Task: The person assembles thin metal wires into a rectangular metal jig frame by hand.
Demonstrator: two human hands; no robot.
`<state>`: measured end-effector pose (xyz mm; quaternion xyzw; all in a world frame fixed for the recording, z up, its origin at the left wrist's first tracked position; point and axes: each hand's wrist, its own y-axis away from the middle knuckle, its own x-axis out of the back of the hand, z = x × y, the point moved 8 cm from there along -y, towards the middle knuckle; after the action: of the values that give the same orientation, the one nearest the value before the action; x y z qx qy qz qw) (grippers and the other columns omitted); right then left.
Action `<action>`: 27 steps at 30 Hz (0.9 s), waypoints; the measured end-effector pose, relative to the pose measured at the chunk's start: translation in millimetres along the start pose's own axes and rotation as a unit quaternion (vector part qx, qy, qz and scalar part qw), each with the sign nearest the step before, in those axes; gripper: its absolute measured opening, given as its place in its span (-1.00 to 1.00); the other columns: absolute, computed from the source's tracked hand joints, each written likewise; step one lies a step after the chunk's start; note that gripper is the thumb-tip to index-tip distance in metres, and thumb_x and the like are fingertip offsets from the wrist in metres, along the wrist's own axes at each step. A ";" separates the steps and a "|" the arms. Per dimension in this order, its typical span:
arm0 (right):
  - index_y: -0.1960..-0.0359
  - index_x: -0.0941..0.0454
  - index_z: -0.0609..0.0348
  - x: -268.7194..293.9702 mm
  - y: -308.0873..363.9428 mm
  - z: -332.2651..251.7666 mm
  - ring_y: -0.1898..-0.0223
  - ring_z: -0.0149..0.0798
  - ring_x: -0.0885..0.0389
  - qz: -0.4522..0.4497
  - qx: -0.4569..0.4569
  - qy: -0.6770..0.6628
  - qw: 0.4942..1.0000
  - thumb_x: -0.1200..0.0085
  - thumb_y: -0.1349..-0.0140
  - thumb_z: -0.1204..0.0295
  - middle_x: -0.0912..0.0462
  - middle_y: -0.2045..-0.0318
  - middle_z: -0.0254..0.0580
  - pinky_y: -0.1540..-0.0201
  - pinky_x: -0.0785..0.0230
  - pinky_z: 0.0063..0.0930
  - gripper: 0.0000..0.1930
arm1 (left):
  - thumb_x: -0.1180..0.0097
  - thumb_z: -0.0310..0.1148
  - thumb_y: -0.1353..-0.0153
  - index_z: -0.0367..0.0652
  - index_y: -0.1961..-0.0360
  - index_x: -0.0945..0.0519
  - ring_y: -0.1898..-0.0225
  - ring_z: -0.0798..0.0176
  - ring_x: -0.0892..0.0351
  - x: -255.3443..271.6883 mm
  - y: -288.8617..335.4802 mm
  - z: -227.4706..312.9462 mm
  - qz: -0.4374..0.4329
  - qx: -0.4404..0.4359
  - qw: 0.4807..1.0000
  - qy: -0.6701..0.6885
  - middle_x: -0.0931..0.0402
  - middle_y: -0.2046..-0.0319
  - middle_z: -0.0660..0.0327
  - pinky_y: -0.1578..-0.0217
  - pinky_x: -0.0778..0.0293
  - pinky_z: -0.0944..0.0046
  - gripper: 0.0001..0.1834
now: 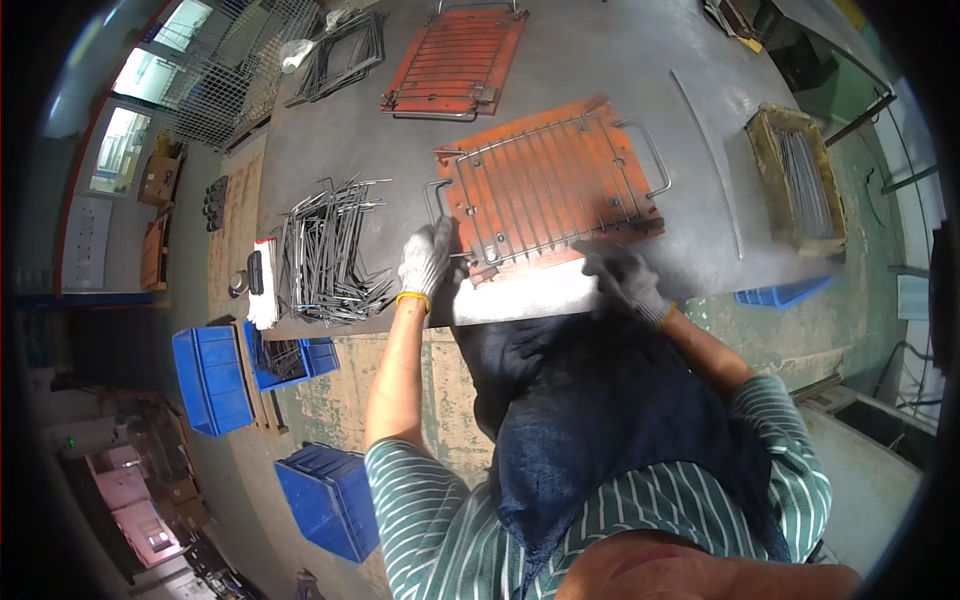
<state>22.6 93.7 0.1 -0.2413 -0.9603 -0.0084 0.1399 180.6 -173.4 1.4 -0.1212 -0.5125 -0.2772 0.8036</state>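
Note:
An orange jig plate lies tilted on the grey metal table, with several thin parallel metal rods across it and a wire handle at each side. My left hand, in a grey-white knit glove, is at the plate's near left corner, just below the left handle. Its fingers are closed, and what they hold is hidden. My right hand, in a glove with blackened fingers, is by the near edge. Its fingers are bent together at the frame's rod; anything between them cannot be made out. A bright patch shows between my hands.
A heap of bent dark rods lies left of the jig. A second orange jig and wire frames are farther off. One long rod and a box of rods are right. Blue bins stand lower left.

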 end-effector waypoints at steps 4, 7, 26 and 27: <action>0.03 -0.52 0.12 59.4 37.0 15.0 0.45 -0.30 -0.62 0.091 0.098 0.138 0.981 0.03 -0.17 0.56 -0.64 0.37 -0.15 0.29 -0.49 -0.42 -0.69 | 0.09 -0.08 -0.33 -0.22 0.42 -0.50 0.61 0.32 -0.52 -49.5 44.7 20.7 -0.238 0.224 0.817 0.475 -0.52 0.57 0.14 0.66 -0.44 0.29 -0.61; 0.02 -0.52 0.10 75.7 50.4 14.6 0.42 -0.28 -0.61 0.132 0.096 0.144 0.976 0.07 -0.18 0.54 -0.62 0.36 -0.12 0.29 -0.47 -0.37 -0.69 | 0.03 -0.10 -0.31 -0.22 0.38 -0.48 0.62 0.27 -0.51 -86.6 67.2 41.7 -0.234 0.247 0.724 0.600 -0.50 0.55 0.20 0.61 -0.45 0.30 -0.64; 0.08 -0.55 0.06 230.1 60.2 59.6 0.21 -0.09 -0.54 0.399 -0.081 0.416 0.813 0.05 -0.25 0.33 -0.60 0.24 -0.08 0.15 -0.38 -0.23 -0.74 | 0.11 -0.09 -0.35 -0.30 0.23 -0.44 0.40 0.08 -0.65 -127.8 -63.7 263.1 -0.402 0.046 0.693 0.596 -0.58 0.35 -0.04 0.37 -0.61 0.14 -0.60; 0.11 -0.56 0.07 230.8 62.8 64.1 0.20 -0.11 -0.53 0.411 -0.080 0.387 0.821 0.03 -0.25 0.36 -0.61 0.20 -0.16 0.13 -0.38 -0.27 -0.77 | 0.13 -0.10 -0.35 -0.27 0.29 -0.47 0.50 0.15 -0.59 -113.2 -83.2 243.5 -0.277 -0.007 0.799 0.533 -0.55 0.47 0.05 0.44 -0.57 0.18 -0.61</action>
<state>-160.0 261.0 -1.8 -0.6007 -0.6347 -0.1197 0.4711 -87.4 -88.4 1.4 0.1870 -0.0127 -0.5125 0.8380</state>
